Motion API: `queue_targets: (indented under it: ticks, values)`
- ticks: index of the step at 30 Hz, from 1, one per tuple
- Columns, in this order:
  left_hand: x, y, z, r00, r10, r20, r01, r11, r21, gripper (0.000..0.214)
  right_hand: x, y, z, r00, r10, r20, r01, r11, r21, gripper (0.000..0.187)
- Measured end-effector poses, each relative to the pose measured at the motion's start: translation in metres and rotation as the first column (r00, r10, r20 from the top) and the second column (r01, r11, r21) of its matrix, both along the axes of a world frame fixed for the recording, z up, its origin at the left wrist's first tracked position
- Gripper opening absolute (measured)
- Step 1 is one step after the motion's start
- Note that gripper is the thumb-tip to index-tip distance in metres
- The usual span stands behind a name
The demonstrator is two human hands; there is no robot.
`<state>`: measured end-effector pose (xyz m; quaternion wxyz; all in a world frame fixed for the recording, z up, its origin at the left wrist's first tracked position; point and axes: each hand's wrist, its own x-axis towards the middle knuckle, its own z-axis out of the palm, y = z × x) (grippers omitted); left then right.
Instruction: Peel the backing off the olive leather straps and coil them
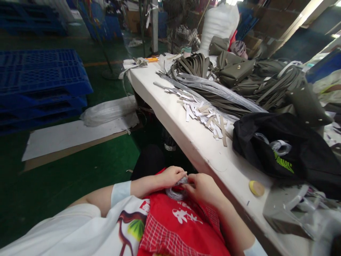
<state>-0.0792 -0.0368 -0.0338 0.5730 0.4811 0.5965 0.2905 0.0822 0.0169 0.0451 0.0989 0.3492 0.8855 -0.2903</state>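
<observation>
Lying on the floor, left: blue pallets (39, 71) in a stack; then a white board (66, 137), with a clear plastic bundle (109, 110) partly on it.
Left hand (173, 176): its fingers are bent, almost closed, and they have hold of the upper part of the grey coil.
Grey coil (174, 194): it is between the two hands, above the lap, in front of the red apron (176, 227); its material I cannot tell.
Right hand (204, 188): thumb and fingers pinch the coil from its other side, with only a small opening.
Danger at the coil: in my judgement, if one pinch becomes loose, the loops could spring apart and tangle, or the coil could slip down, because the desk (149, 89) is not under it.
Paper strips (205, 115): a loose pile near the desk's edge; a careless sleeve could sweep some off.
Yellow tape roll (256, 188): near the same edge; an elbow could push it over.
Black bag (255, 138): it lies slumped, and clear rolls (280, 147) show in its folds; whether more is inside, I cannot tell.
Clear plastic bag (301, 209): crumpled and blurred, its contents not readable.
</observation>
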Motion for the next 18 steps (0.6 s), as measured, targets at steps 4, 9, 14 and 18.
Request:
queue_targets:
  ticks: [4, 9, 14, 18]
  values:
    - [-0.002, -0.001, 0.009, 0.998, -0.061, 0.031, 0.059, 0.997, 0.049, 0.042, 0.018, 0.015, -0.005, 0.964, -0.146, -0.221, 0.109, 0.98, -0.169, 0.02]
    - [0.001, -0.004, 0.019, 0.992, -0.125, -0.03, 0.128, 0.977, 0.172, 0.032, 0.02, 0.016, -0.042, 0.815, -0.455, -0.358, 0.29, 0.856, -0.428, 0.026]
    - [0.002, -0.007, 0.028, 0.989, -0.122, -0.086, 0.14, 0.958, 0.25, 0.023, 0.019, 0.007, -0.078, 0.658, -0.72, -0.221, 0.406, 0.586, -0.701, 0.054]
    - [0.002, -0.01, 0.035, 0.991, -0.102, -0.088, 0.126, 0.931, 0.342, 0.023, 0.012, -0.006, -0.091, 0.605, -0.759, -0.24, 0.325, 0.511, -0.796, 0.046]
